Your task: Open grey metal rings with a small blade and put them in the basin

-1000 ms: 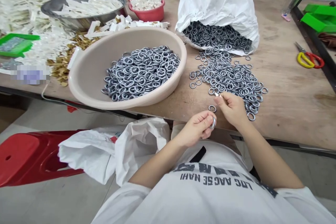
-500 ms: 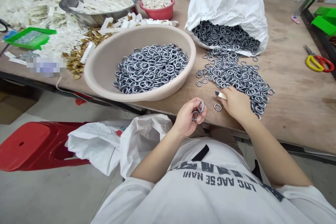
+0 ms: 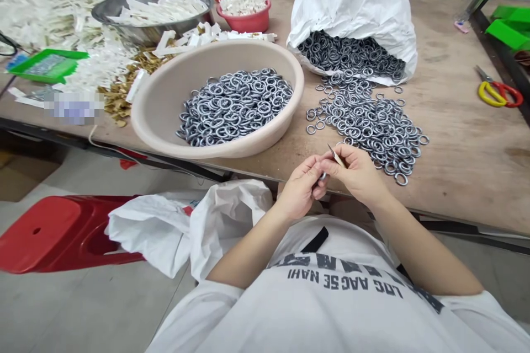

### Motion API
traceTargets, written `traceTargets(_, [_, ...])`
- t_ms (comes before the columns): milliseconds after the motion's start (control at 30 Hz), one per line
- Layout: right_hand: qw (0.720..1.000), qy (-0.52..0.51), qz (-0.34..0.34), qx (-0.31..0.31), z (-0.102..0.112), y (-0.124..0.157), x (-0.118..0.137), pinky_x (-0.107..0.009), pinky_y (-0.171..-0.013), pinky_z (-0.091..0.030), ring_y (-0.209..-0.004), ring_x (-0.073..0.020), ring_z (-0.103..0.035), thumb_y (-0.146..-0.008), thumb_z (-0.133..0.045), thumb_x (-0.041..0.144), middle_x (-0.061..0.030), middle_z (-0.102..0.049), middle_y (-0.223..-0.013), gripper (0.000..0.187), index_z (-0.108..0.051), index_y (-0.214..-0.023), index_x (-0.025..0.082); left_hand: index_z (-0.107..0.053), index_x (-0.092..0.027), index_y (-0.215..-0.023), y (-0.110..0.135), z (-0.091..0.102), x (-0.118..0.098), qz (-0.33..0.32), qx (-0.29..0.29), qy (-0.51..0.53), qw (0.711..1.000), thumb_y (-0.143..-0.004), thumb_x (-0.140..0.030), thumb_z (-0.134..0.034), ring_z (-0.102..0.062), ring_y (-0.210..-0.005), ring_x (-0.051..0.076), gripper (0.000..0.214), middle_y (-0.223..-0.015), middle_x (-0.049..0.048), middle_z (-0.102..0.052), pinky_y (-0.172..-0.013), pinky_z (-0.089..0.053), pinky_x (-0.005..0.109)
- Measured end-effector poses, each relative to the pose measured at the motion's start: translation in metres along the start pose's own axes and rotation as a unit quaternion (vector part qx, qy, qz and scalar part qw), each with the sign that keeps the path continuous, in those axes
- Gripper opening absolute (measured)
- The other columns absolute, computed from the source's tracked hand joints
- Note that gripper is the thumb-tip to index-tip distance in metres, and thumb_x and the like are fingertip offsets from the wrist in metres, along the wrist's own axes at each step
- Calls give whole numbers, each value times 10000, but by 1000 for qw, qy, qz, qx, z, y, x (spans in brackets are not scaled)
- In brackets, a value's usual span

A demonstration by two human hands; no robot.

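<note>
Grey ring (image 3: 322, 176) at the front edge of the table (image 3: 464, 171), in the left hand (image 3: 300, 190); mostly covered by fingers, only a bright sliver showing. Left grip: thumb and fingers pinching the ring; whether a second ring sits behind them cannot be told. Right hand (image 3: 361, 175): grip pinching a slim pale-handled blade (image 3: 337, 156), its dark point up and to the left; lower part of the handle hidden in the fingers. Fingertips of both hands meet, so any contact between blade and ring is not visible. Beyond the right hand, a loose ring pile (image 3: 372, 121), its near side partly masked by that hand, runs back to the mouth of a white sack (image 3: 351, 0), cut off by the upper frame edge. Beige basin (image 3: 143, 121) to the left, holding more rings. Label on a packet (image 3: 73, 108) at far left blurred out. Versus half a second ago: hands were apart then, with two rings visible in the left; a single ring lay on the table by the right hand, its spot now behind the hands, so unclear whether it remains. Basin and sack unchanged.
</note>
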State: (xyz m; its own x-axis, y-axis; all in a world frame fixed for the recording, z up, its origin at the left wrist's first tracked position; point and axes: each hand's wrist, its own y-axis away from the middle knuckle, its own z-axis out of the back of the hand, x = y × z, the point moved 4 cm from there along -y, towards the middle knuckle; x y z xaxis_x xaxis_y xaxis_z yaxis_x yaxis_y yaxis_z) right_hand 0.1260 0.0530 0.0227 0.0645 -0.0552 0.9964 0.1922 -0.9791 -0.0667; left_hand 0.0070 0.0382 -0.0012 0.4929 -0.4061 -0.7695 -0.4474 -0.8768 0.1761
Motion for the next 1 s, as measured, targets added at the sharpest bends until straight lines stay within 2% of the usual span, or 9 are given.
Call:
traceTargets(100, [999,27,14,-13,7,-5,-1,-265,-649,-430,-662,-126,-541,-837,-709,471,19,-597,-709,299,-637,-811,182,-544,-168,-901,1,-1,-2,-7,21,-5,1000,-889,-401,-670,-306,-457,21,266,-639,-51,-446,-434,-232,143])
traceTargets(200, [979,189,39,-60,25,-3,-1,-279,-648,-403,-685,-147,-543,-884,-645,468,1,-591,-724,293,-644,-796,189,-529,-164,-862,1,-2,-4,-13,41,-18,999,-915,-388,-634,-316,-450,19,253,-647,-48,-453,-439,-242,154])
traceTargets(367, [837,540,15,-87,47,15,-15,-308,-652,-366,-824,-215,-617,-845,-705,442,-51,-658,-1018,274,-717,-1048,259,-572,-154,-882,-1,4,-8,-19,18,-49,998,-921,-384,-619,-380,-446,29,238,-655,-28,-519,-440,-277,163])
traceTargets(433, [820,567,-4,-80,49,20,-23,-313,-654,-371,-847,-226,-634,-852,-695,455,-53,-668,-1038,309,-704,-1101,272,-603,-150,-912,-2,9,-11,-19,6,-63,998,-909,-377,-630,-399,-447,32,229,-652,-23,-538,-445,-301,163])
traceTargets(567, [849,522,-18,-80,55,15,-28,-318,-704,-395,-892,-227,-633,-827,-712,375,-44,-686,-1007,228,-696,-1013,245,-635,-168,-1083,-7,18,-18,-14,-25,-70,997,-857,-290,-630,-488,-492,67,257,-712,-2,-602,-468,-393,181])
traceTargets(667, [890,442,-25,-104,65,8,-28,-314,-702,-398,-816,-200,-608,-812,-702,301,-25,-691,-903,124,-688,-906,222,-632,-165,-1003,-13,23,-18,8,-53,-32,998,-830,-328,-594,-558,-580,101,241,-814,24,-625,-472,-431,201])
traceTargets(800, [981,158,-47,-102,61,9,-26,-265,-554,-386,-635,-139,-526,-775,-752,398,11,-639,-767,241,-653,-883,207,-612,-159,-907,-17,14,-8,-33,-71,-92,993,-857,-413,-629,-441,-518,58,260,-766,-6,-557,-420,-305,174])
traceTargets(867, [990,43,-37,-127,49,15,-23,-243,-508,-373,-583,-112,-486,-735,-795,425,25,-616,-748,302,-630,-861,206,-618,-164,-926,-16,3,0,-69,-67,-154,983,-868,-467,-644,-378,-508,48,309,-733,-20,-529,-438,-283,176])
traceTargets(1000, [972,-23,34,-230,22,32,-19,-242,-571,-400,-597,-101,-480,-763,-796,396,39,-581,-712,272,-603,-799,209,-599,-190,-911,-11,-12,12,-112,-86,-197,970,-852,-574,-637,-421,-594,85,390,-749,-10,-549,-523,-349,197])
